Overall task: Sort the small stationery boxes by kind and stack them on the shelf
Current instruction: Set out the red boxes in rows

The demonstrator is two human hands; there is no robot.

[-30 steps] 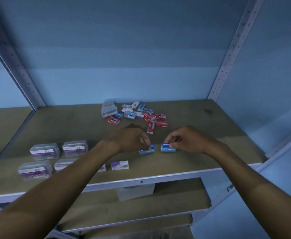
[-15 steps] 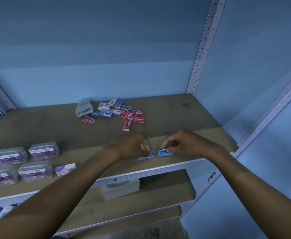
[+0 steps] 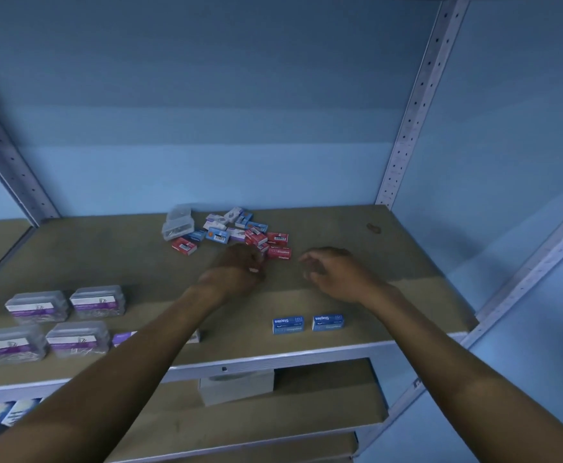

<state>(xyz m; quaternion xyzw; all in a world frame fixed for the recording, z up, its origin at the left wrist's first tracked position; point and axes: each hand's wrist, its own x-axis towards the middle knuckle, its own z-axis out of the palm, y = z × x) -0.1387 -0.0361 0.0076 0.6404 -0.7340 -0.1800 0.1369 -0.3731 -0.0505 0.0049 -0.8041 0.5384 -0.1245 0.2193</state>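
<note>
A brown board shelf (image 3: 106,255) on a grey metal frame carries everything. Four clear plastic boxes with purple labels (image 3: 56,320) stand in two rows at its left front. A loose heap of small red, blue and white cardboard boxes (image 3: 230,233) lies toward the back. Two blue staple boxes (image 3: 308,324) sit side by side, just apart, near the front edge. The left hand (image 3: 236,269) reaches to the heap's near edge, fingers curled at a red box; whether it grips one cannot be told. The right hand (image 3: 331,272) hovers beside the heap, fingers loosely bent, holding nothing.
</note>
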